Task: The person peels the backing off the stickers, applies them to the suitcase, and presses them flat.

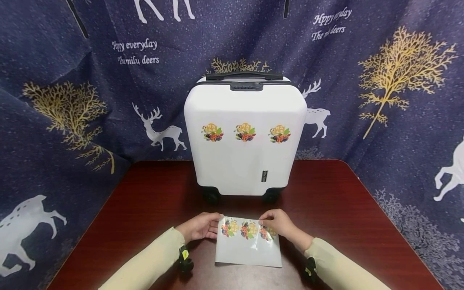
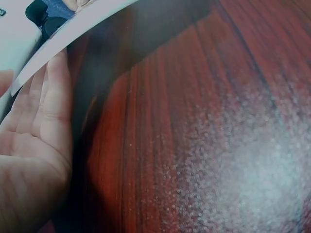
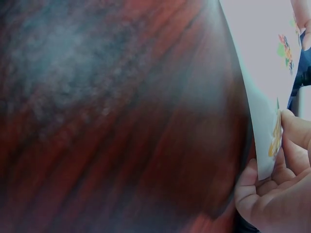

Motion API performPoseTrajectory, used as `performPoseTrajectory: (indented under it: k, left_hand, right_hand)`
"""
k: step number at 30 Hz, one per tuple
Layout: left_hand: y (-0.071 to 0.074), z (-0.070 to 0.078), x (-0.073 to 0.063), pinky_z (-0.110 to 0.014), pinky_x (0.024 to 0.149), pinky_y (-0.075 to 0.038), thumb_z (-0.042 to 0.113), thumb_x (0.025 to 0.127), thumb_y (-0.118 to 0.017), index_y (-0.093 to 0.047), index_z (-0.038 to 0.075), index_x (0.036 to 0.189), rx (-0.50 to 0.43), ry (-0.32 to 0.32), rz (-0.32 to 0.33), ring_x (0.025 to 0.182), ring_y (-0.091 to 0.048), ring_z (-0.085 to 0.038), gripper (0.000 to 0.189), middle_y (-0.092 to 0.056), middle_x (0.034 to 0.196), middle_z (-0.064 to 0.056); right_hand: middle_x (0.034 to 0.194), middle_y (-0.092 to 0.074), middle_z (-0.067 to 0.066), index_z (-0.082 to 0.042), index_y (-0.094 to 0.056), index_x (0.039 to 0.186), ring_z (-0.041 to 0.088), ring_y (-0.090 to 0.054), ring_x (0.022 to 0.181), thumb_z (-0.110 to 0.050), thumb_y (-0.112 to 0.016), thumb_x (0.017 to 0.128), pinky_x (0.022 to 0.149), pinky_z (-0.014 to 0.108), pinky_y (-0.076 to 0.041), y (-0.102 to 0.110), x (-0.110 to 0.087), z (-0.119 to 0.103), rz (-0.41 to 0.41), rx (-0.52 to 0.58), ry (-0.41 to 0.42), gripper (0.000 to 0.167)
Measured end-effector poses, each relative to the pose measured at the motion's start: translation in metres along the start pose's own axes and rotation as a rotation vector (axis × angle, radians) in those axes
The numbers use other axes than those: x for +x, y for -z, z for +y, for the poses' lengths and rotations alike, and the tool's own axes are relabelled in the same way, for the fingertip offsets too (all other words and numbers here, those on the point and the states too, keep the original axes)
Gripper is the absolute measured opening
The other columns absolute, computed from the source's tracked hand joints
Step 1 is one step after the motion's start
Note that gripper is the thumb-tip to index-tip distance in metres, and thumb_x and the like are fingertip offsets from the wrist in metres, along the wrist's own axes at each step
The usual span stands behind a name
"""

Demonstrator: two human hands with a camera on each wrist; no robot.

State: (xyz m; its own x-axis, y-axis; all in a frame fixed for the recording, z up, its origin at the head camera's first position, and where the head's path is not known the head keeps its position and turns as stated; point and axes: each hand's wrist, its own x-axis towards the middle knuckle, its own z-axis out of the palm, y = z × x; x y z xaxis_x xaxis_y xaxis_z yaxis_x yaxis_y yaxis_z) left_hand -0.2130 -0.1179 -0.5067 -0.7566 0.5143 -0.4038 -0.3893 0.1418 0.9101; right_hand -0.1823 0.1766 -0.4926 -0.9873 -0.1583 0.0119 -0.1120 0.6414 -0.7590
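Note:
A white sticker sheet [image 1: 246, 251] with a row of three fruit stickers along its far edge is held up over the table. My left hand [image 1: 202, 226] holds its far left corner between thumb and fingers. In the left wrist view, the fingers [image 2: 57, 92] extend under the sheet. My right hand [image 1: 280, 223] pinches the far edge near the rightmost sticker [image 1: 267, 233]. In the right wrist view, thumb and forefinger meet at that sticker while the other fingers curl behind the sheet. Beyond both hands stands a white suitcase [image 1: 241, 161] bearing three similar fruit stickers in a row.
The suitcase stands upright on black wheels [image 1: 271, 195] at the back of the dark red wooden table [image 1: 156, 193]. Behind it hangs a blue curtain [image 1: 224, 36] printed with deer and golden trees. Black wrist cameras [image 1: 185, 259] sit on both sleeves.

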Motion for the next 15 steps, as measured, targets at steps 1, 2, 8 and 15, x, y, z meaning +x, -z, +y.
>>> performPoseTrajectory:
  k: [1, 2, 8, 15]
  left_hand:
    - [0.0000, -0.0001, -0.0001, -0.025, 0.075, -0.062, 0.027, 0.102, -0.051, -0.064, -0.008, 0.123, 0.002, 0.000, 0.003, 0.085, -0.073, -0.012, 0.042, -0.077, 0.098, -0.005]
    - [0.0000, -0.0004, 0.0001, -0.026, 0.076, -0.062, 0.026, 0.102, -0.051, -0.063, -0.008, 0.123, 0.006, 0.001, 0.006, 0.085, -0.073, -0.012, 0.042, -0.078, 0.099, -0.005]
    - [0.0006, -0.0031, 0.0008, -0.029, 0.079, -0.063, 0.018, 0.103, -0.052, -0.065, -0.009, 0.120, 0.022, -0.009, 0.041, 0.085, -0.073, -0.012, 0.035, -0.078, 0.099, -0.008]
    - [0.0000, -0.0019, 0.0010, -0.031, 0.082, -0.063, 0.010, 0.102, -0.053, -0.063, -0.015, 0.121, 0.036, -0.038, 0.095, 0.085, -0.073, -0.012, 0.033, -0.078, 0.100, -0.012]
  right_hand:
    - [0.089, -0.077, 0.009, -0.003, -0.079, 0.088, 0.011, -0.061, 0.080, -0.009, -0.078, 0.087, 0.072, 0.028, -0.052, -0.0003, 0.0001, -0.0001, 0.000, 0.003, 0.000, 0.006]
    - [0.089, -0.077, 0.009, -0.003, -0.079, 0.088, 0.011, -0.061, 0.079, -0.009, -0.078, 0.087, 0.071, 0.028, -0.052, -0.0006, 0.0003, 0.0000, -0.001, 0.000, 0.006, 0.006]
    - [0.084, -0.075, 0.006, -0.004, -0.079, 0.085, 0.008, -0.058, 0.074, -0.010, -0.079, 0.086, 0.067, 0.025, -0.050, -0.0025, 0.0021, -0.0018, 0.006, -0.026, -0.002, 0.005]
    - [0.081, -0.075, 0.004, -0.005, -0.078, 0.082, 0.010, -0.058, 0.074, -0.009, -0.080, 0.084, 0.068, 0.026, -0.050, -0.0069, 0.0077, -0.0055, 0.029, -0.074, -0.011, 0.005]
